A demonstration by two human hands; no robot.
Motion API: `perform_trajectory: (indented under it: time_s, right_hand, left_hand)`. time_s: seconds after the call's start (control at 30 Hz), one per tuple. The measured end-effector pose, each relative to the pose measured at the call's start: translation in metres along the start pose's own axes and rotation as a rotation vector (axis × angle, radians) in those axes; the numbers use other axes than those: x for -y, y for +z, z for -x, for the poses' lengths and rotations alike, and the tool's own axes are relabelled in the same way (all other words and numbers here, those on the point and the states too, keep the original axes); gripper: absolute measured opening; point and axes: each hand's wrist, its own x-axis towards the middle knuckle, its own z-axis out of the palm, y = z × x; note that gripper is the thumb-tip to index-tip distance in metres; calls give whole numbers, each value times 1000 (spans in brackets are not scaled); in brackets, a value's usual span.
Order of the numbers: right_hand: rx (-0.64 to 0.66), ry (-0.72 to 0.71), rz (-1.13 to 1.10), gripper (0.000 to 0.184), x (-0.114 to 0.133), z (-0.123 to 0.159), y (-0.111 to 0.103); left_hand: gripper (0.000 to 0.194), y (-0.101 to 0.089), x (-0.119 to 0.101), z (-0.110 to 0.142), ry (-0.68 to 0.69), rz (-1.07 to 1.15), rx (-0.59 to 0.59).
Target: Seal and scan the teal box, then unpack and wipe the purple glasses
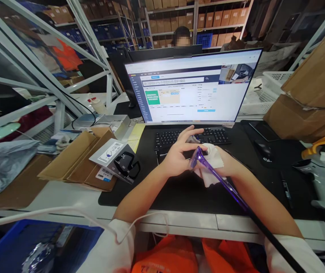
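Observation:
Over the black desk mat, my two hands meet around a pair of purple glasses (205,162). One long purple temple, dark toward its end, slants down to the lower right over my right forearm. My left hand (176,157) grips the glasses at the front, its thumb and fingers curled and some fingers raised. A pale cleaning cloth (214,157) with a zigzag edge is bunched in my right hand (226,161), against the glasses. The cloth and glasses hide most of my right fingers.
Behind my hands are a keyboard (165,140) and a lit monitor (185,110). At left lie a grey box (119,161) picturing goggles and an open carton (77,159). A mouse (263,149), pen (286,189) and barcode scanner (322,185) lie right. Another person sits beyond the monitor.

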Motion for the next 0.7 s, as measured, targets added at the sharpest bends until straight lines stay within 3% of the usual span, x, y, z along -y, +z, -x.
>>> perform_trajectory:
  time_s: [0.17,0.4,0.6,0.7]
  right_hand:
    - [64,9,54,38,-2,0,-8]
    - [-30,77,21,31,-8,3,-6]
    - [54,-109,67,28,-11,4,-10]
    - [91,-66,68,29,-4,4,-10]
  left_hand:
    - [46,1,0,0,39,-31,3]
    - [48,7,-2,2,-2,-38,-62]
    - [45,7,-2,3,63,-98,-76]
    - [46,7,0,3,96,-109,-84]
